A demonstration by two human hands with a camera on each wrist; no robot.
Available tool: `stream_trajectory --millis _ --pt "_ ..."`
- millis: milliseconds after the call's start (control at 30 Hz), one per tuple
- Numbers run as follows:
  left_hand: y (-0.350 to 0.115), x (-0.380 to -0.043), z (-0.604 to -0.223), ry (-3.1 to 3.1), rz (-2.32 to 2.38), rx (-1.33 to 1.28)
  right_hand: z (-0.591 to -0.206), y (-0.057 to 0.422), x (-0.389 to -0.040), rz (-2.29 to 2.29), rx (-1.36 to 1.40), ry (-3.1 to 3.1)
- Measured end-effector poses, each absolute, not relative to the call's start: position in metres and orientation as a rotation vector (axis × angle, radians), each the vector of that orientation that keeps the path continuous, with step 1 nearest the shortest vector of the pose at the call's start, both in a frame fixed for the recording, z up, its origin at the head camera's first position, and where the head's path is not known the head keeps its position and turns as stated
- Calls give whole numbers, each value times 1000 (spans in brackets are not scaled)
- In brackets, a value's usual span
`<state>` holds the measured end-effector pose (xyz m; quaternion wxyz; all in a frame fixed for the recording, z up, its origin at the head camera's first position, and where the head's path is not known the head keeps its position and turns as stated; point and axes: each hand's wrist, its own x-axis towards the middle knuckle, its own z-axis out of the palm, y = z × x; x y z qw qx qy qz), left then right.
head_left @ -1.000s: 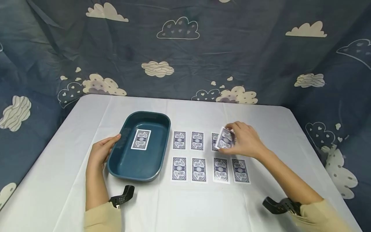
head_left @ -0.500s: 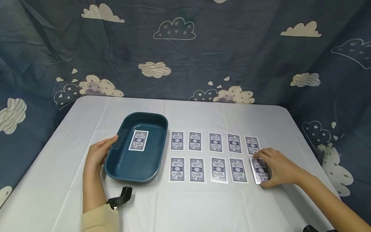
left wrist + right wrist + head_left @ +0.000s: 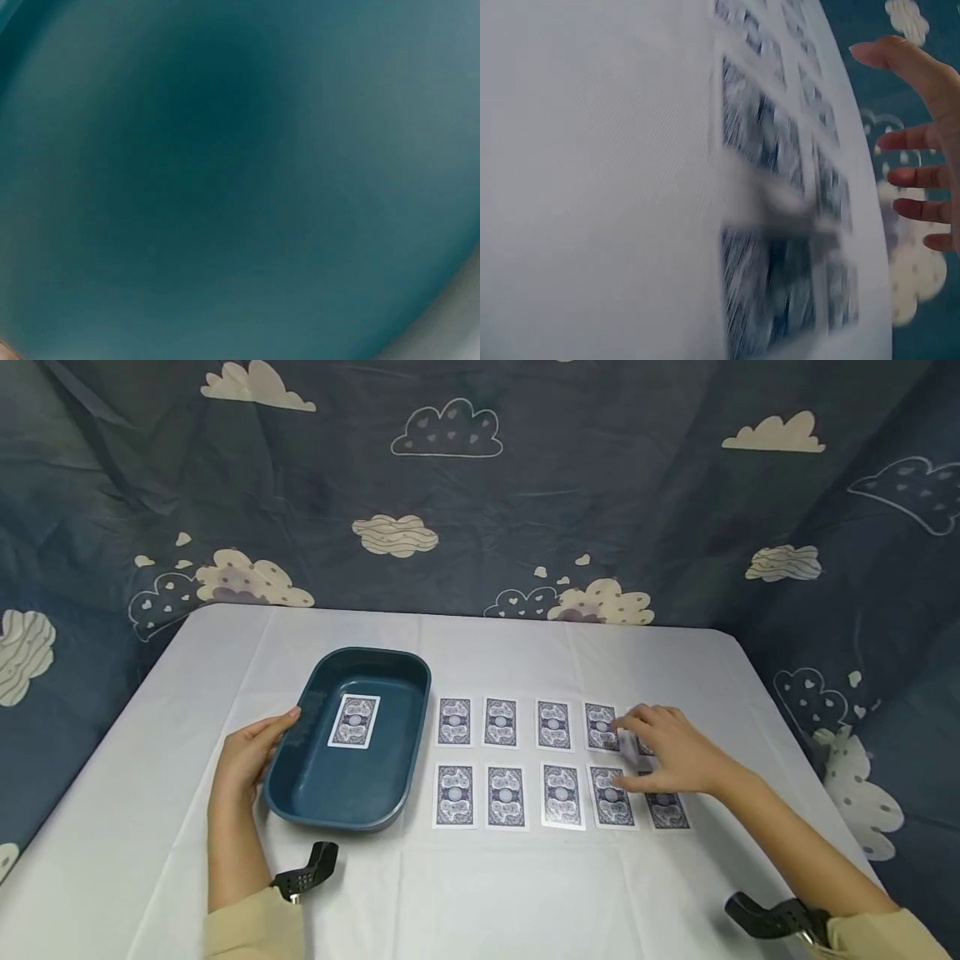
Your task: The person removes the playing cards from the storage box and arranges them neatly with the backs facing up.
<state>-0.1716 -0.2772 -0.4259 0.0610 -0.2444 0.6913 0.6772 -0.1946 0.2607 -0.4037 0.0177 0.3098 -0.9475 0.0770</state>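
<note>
My left hand (image 3: 249,753) grips the left rim of a dark teal rectangular tray (image 3: 337,802), its thumb at the rim and the other fingers hidden beyond it. One patterned playing card (image 3: 354,722) lies back up inside the tray. To the right, my right hand (image 3: 675,752) hovers over the right end of two rows of playing cards, fingers spread and holding nothing. Below that hand, the end card (image 3: 667,812) of the near row is partly covered, and the far row's end card is mostly hidden. The right wrist view shows the spread hand (image 3: 934,127) above blurred cards (image 3: 761,120).
Several cards in the near row (image 3: 454,796) and the far row (image 3: 454,722) lie back up on the white tablecloth (image 3: 510,893). The tray's wall (image 3: 225,225) fills the left wrist view. A dark cloud-patterned curtain (image 3: 570,502) hangs behind the table.
My right hand first laid a card in the far row, then one at the near row's right end. It has since let go and moved up and left. My left hand stays on the tray.
</note>
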Motion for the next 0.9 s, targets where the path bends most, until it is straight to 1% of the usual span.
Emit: stream_trajectory --millis 233,367,500,633,767,900 --pt "-277 -173 -425 2133 2006 -765 -390 171 -233 336 1014 -2810" --pt "-277 -175 -426 2163 1990 -761 -385 108 -246 342 1064 -2703" --pt "-278 -176 -427 2176 1976 -791 -383 41 -244 235 1216 -2572" --pt "-278 -176 -428 2208 1936 -827 -389 -18 -237 137 1362 -2492" --pt "-279 -178 -428 2229 1922 -804 -401 -57 -241 85 1399 -2575" --pt "-280 -179 -428 2224 1933 -772 -414 -81 -251 10 1392 -2741"
